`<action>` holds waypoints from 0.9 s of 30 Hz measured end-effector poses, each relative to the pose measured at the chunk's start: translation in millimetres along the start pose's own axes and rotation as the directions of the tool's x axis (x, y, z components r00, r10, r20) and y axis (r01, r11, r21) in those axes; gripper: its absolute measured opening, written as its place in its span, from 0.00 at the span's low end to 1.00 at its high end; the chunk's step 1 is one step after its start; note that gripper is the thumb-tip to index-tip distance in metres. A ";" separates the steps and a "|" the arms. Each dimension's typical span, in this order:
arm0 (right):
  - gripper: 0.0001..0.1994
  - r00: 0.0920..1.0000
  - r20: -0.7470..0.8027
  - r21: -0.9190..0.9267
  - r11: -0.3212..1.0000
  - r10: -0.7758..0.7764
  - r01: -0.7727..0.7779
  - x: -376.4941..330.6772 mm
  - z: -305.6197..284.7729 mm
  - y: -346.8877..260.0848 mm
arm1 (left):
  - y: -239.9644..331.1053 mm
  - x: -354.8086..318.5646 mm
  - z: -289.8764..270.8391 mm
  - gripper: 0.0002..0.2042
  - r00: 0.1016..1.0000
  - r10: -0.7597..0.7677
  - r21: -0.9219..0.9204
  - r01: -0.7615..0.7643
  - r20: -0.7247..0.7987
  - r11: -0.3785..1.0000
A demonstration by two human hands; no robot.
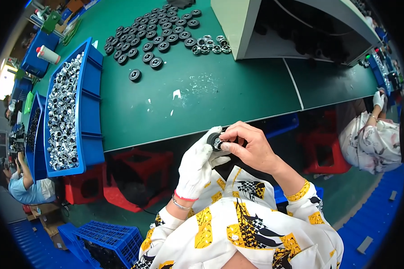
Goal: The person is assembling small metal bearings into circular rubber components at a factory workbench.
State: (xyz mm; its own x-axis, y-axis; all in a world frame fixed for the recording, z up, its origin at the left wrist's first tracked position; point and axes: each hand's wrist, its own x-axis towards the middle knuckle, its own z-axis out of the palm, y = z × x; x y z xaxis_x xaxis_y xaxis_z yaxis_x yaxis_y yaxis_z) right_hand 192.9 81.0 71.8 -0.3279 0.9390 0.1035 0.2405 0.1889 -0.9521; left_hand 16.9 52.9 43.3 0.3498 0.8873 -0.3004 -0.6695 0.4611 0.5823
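My left hand (196,163), in a white knitted glove with a red cuff, grips a small black toy wheel (213,140) just off the table's front edge. The bare fingers of my right hand (250,145) pinch the shiny silver hub piece (218,143) at the wheel's face. Whether that hub is fully seated I cannot tell, as fingers hide part of it. On the table's far part lie many black wheels (153,33) in loose rows, with one wheel (135,75) nearer to me. A cluster of clear-and-silver hub pieces (210,45) lies to their right.
At left, a long blue bin (93,134) holds many silver hub pieces, and a narrower blue bin (40,154) stands beside it. A large pale box-shaped housing (238,27) occupies the back right of the green table (134,112). Red stools (137,179) stand below; co-workers sit at both sides.
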 end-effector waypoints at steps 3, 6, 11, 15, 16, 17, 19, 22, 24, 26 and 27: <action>0.11 0.998 -0.028 -0.067 0.997 -0.050 0.048 -2.6 1.2 4.1 | -3.0 -1.1 7.3 0.25 0.998 0.045 0.024 -0.044 -0.046 0.999; 0.14 0.996 -0.047 -0.118 0.990 -0.080 0.074 -4.8 3.8 6.6 | -4.0 1.1 9.3 0.24 0.994 0.072 0.073 -0.066 -0.079 0.995; 0.25 0.957 0.008 -0.444 0.857 -0.289 0.262 -5.0 13.7 6.8 | -4.2 3.1 3.3 0.24 0.991 0.040 0.108 -0.026 -0.131 0.994; 0.25 0.944 0.081 -0.478 0.819 -0.319 0.317 -5.6 7.9 9.7 | -8.2 0.6 4.8 0.27 0.985 0.142 0.277 -0.110 -0.097 0.955; 0.25 0.942 0.082 -0.480 0.816 -0.324 0.322 -5.0 8.9 9.9 | -9.6 -0.7 2.9 0.29 0.985 0.164 0.343 -0.133 -0.062 0.930; 0.25 0.943 0.116 -0.464 0.822 -0.313 0.330 -6.3 10.3 9.4 | -10.2 -1.9 2.3 0.31 0.982 0.179 0.358 -0.145 -0.063 0.923; 0.23 0.934 0.142 -0.423 0.832 -0.329 0.357 -5.7 12.6 11.7 | -8.1 -4.2 1.0 0.31 0.985 0.170 0.384 -0.145 -0.033 0.912; 0.22 0.899 0.146 -0.432 0.791 -0.413 0.434 -3.4 11.0 16.9 | -1.3 -6.5 7.6 0.30 0.981 0.193 0.479 -0.168 -0.003 0.862; 0.21 0.880 0.136 -0.466 0.755 -0.454 0.462 -1.2 11.0 16.2 | 1.8 -6.4 14.2 0.27 0.980 0.194 0.707 -0.111 -0.038 0.699; 0.20 0.856 0.136 -0.536 0.689 -0.499 0.487 -3.9 11.1 18.7 | -1.0 -5.4 12.9 0.24 0.967 0.254 0.720 -0.163 -0.018 0.675; 0.20 0.845 0.126 -0.569 0.660 -0.520 0.491 -4.8 11.2 18.0 | 0.4 -5.0 11.9 0.23 0.967 0.254 0.743 -0.160 -0.013 0.650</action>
State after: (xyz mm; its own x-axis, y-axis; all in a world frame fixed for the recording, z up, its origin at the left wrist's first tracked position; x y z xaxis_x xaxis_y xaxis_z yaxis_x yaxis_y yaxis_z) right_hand 188.6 76.7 51.0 -0.5170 0.6593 0.5459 0.5173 0.7488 -0.4144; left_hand 22.6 48.6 54.0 0.1600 0.9752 -0.1528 -0.0040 0.1554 0.9878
